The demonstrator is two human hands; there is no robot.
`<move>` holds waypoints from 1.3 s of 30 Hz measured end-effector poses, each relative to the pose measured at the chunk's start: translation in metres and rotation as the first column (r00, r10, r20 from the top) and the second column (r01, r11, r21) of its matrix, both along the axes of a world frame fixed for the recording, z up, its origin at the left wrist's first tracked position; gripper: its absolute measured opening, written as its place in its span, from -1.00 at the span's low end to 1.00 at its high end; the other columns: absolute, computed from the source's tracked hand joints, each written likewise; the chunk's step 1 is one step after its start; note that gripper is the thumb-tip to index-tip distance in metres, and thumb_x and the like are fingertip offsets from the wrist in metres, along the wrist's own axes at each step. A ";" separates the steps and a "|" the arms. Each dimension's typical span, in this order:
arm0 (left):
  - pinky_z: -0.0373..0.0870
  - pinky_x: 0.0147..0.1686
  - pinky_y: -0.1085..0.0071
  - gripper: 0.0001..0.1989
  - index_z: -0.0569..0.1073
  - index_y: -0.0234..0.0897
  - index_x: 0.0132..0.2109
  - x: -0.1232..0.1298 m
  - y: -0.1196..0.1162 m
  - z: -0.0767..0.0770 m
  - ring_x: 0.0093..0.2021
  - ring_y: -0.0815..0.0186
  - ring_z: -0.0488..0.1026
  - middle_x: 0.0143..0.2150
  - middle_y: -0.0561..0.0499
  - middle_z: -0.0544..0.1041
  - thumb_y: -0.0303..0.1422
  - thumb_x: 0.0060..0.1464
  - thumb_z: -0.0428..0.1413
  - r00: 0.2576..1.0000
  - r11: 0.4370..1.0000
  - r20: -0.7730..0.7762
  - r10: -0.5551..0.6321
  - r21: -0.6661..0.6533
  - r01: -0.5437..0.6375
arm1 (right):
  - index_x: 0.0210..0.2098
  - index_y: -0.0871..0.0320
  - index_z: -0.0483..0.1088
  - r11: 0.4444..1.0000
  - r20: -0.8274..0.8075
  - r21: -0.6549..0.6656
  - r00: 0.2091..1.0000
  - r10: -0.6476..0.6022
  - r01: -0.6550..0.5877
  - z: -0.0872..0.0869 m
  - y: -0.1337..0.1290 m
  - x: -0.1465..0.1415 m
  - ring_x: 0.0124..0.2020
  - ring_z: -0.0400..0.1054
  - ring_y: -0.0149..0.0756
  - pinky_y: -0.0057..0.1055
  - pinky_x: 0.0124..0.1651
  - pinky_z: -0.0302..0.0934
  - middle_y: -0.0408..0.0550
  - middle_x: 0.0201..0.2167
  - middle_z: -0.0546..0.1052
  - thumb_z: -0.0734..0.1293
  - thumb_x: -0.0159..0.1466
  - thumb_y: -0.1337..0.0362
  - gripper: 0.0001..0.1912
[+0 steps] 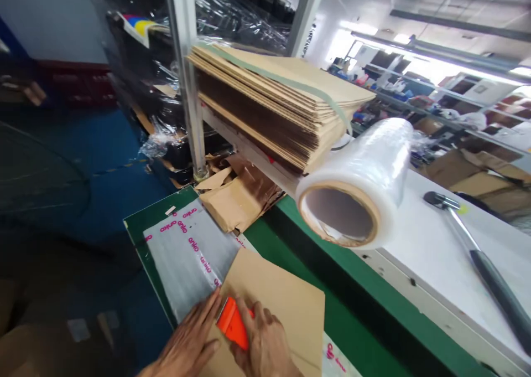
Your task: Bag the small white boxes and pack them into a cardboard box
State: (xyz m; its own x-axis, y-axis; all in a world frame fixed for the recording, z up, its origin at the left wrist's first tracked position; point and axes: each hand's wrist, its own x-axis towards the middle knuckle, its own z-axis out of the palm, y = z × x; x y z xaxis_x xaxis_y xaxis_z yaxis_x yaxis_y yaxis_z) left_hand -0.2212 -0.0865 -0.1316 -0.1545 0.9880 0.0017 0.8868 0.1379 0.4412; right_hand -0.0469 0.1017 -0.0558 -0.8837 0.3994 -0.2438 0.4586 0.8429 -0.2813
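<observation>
The right hand (267, 338) holds the orange tool (235, 326) low over the brown cardboard (286, 302), which lies under and beyond this hand; the left hand (188, 332) is flat, its fingers extended, and grips nothing that I can see; its fingertips are just beside the tool; ahead of the left hand, the grey plastic sheet (186, 261) lies on the green tabletop (286, 230); in my judgement, the left palm should steady the cardboard, with fingers clear of the tool's edge; the right hand should guide it evenly.
</observation>
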 end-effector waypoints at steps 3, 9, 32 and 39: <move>0.43 0.39 0.10 -0.25 -0.12 0.17 0.58 -0.026 0.014 0.003 0.46 0.09 0.35 0.56 0.10 0.18 -0.19 0.40 0.03 1.000 1.000 -0.010 -0.022 0.019 0.022 | 0.49 -0.11 0.11 0.996 -0.050 -0.010 0.995 0.083 -0.084 0.004 0.007 0.005 -0.11 0.59 0.07 -0.05 -0.16 0.58 0.14 0.08 0.58 0.49 0.19 0.10 -0.06; 0.26 0.47 0.01 -0.50 0.40 -0.28 0.39 -0.062 0.165 0.041 0.50 0.02 0.26 0.47 -0.18 0.39 -0.27 0.43 -0.07 0.998 0.998 0.047 0.033 0.043 -0.035 | 0.46 -0.12 0.14 0.996 -0.085 0.066 0.994 0.068 -0.062 0.002 0.006 0.008 -0.15 0.59 0.07 -0.05 -0.20 0.57 0.14 0.03 0.59 0.44 0.21 0.14 -0.13; -0.08 0.56 -0.22 -0.47 0.36 -0.44 0.38 0.007 0.219 0.007 0.51 -0.07 0.20 0.42 -0.28 0.43 -0.21 0.44 -0.04 0.989 0.993 -0.098 -0.113 -0.044 0.109 | 0.40 0.11 0.29 0.958 0.163 0.206 0.973 0.165 -0.197 0.026 0.021 0.022 -0.15 0.54 0.08 -0.13 -0.29 0.45 0.29 -0.12 0.65 0.43 0.28 0.03 -0.24; 0.03 0.52 -0.19 -0.29 0.19 -0.51 0.49 0.026 0.204 -0.007 0.55 -0.10 0.15 0.52 -0.32 0.29 -0.08 0.42 -0.04 0.953 0.997 -0.301 -0.024 0.058 0.043 | 0.41 0.08 0.23 0.958 0.300 0.204 0.944 0.137 -0.204 0.022 0.037 0.077 -0.12 0.53 0.10 -0.06 -0.24 0.47 0.32 0.00 0.60 0.27 0.41 -0.02 -0.35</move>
State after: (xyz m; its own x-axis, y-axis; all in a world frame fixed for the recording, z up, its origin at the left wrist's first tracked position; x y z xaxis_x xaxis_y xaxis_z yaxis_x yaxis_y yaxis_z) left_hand -0.1948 0.1173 -0.1390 -0.1040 0.9890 0.1054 0.9832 0.0863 0.1610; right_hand 0.0304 0.1385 -0.0336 -0.8524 0.3231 -0.4112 0.3341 0.9414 0.0470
